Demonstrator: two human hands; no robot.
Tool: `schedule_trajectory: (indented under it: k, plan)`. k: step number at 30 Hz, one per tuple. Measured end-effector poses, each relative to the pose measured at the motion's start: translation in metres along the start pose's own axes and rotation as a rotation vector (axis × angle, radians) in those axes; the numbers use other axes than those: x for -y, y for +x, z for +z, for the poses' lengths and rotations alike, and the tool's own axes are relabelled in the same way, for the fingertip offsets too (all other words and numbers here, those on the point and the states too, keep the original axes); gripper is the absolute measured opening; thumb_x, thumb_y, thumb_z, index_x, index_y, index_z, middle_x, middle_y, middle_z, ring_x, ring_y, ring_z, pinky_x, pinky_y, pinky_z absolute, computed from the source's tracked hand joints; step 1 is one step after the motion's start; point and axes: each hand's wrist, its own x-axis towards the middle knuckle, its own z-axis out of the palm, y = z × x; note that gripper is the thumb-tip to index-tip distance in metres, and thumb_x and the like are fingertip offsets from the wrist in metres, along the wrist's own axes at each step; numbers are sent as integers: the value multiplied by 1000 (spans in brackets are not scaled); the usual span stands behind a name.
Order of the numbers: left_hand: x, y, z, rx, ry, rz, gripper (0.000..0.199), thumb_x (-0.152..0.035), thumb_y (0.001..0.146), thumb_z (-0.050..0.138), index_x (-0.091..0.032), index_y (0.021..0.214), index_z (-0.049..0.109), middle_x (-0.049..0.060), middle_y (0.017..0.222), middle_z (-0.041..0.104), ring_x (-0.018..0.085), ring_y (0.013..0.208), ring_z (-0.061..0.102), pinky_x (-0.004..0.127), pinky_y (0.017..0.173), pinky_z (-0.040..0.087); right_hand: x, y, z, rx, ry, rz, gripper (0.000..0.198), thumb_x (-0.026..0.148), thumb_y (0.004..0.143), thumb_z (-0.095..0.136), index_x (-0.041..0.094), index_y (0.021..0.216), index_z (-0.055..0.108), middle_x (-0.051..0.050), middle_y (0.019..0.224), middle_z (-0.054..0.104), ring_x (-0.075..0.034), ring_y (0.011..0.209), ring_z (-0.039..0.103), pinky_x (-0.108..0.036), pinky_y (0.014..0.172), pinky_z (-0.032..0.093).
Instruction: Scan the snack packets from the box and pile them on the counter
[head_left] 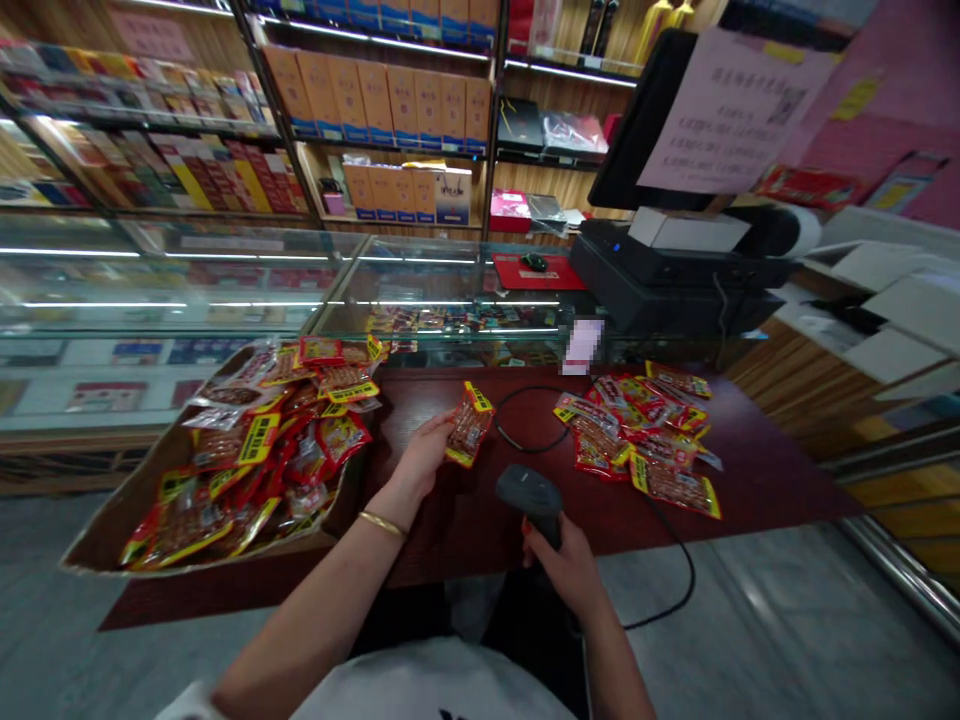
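Pinching the edge of a snack packet (471,428) between thumb and fingers, the left hand (426,452) reaches out over the dark red table (454,520), a gold bangle (384,522) on its wrist. From where I stand the packet tilts a little, its yellow end up, between the two heaps; I can't tell whether its lower end touches the wood. The right hand (566,565), nearer the body, is closed around the handle of a black scanner (529,490), fingers wrapped under its head, which sits just beside the packet without touching it. To the person's left, an open carton (139,490) brims with similar packets (247,450); to the right, a loose pile (637,430) lies spread on the tabletop.
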Motion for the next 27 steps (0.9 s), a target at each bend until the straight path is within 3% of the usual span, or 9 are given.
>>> schedule_trajectory:
  k: [7, 9, 11, 14, 17, 19, 21, 24, 27]
  plan:
    - [-10, 41, 120, 383, 176, -169, 23, -15, 78, 68, -13, 101, 73, 11, 91, 77, 18, 72, 71, 31, 71, 57, -10, 2, -3, -7, 64, 14, 20, 40, 81, 62, 20, 79, 61, 0, 58, 69, -19, 50, 66, -29, 53, 53]
    - [-11, 43, 138, 417, 201, -158, 26, -17, 80, 68, -14, 105, 72, 12, 99, 77, 19, 78, 71, 32, 75, 57, -11, 3, -2, -27, 51, 35, 22, 41, 80, 61, 20, 80, 62, 0, 57, 69, -19, 50, 65, -30, 53, 53]
    - [-12, 34, 138, 381, 220, -115, 29, -18, 82, 68, -16, 110, 71, 11, 108, 76, 17, 85, 70, 29, 78, 55, -11, 2, -2, -37, 33, 59, 24, 44, 79, 62, 20, 80, 63, 0, 57, 69, -20, 50, 65, -31, 54, 53]
    - [-17, -2, 103, 309, 266, 75, 28, -15, 86, 63, -17, 112, 72, 10, 114, 75, 16, 93, 68, 27, 85, 52, -10, -2, -3, -30, 3, 95, 29, 49, 74, 68, 20, 77, 66, -1, 55, 69, -21, 51, 66, -32, 55, 53]
    - [-33, -56, 40, 234, 414, 487, 26, -19, 91, 57, -17, 111, 75, 10, 112, 76, 19, 98, 69, 29, 91, 52, -14, -3, -6, -22, -23, 132, 31, 52, 72, 72, 21, 71, 66, -1, 52, 69, -23, 52, 65, -32, 56, 52]
    - [-50, -90, -9, 59, 593, 674, 27, -24, 94, 56, -19, 111, 76, 9, 110, 77, 20, 99, 70, 30, 93, 52, -19, 0, -5, -59, -53, 136, 32, 54, 75, 70, 22, 71, 68, -2, 55, 70, -22, 56, 67, -32, 61, 54]
    - [-69, -117, -61, -210, 788, 715, 28, -25, 94, 54, -20, 111, 76, 8, 111, 77, 21, 100, 70, 30, 93, 52, -22, 4, -2, -29, -44, 141, 34, 56, 73, 72, 22, 73, 70, -2, 57, 71, -23, 57, 67, -31, 61, 54]
    - [-90, -137, -136, -597, 1080, 639, 31, -26, 93, 55, -20, 117, 73, 9, 118, 75, 25, 108, 69, 35, 100, 50, -20, 7, 5, 43, 55, 180, 44, 61, 71, 75, 19, 83, 73, -3, 61, 73, -22, 53, 67, -32, 56, 55]
    - [-99, -138, -189, -814, 1363, 488, 41, -30, 92, 56, -17, 130, 65, 13, 130, 69, 31, 120, 64, 42, 108, 46, -15, 9, 11, 18, 178, 194, 53, 66, 73, 76, 17, 93, 72, -2, 63, 72, -20, 50, 64, -31, 53, 55]
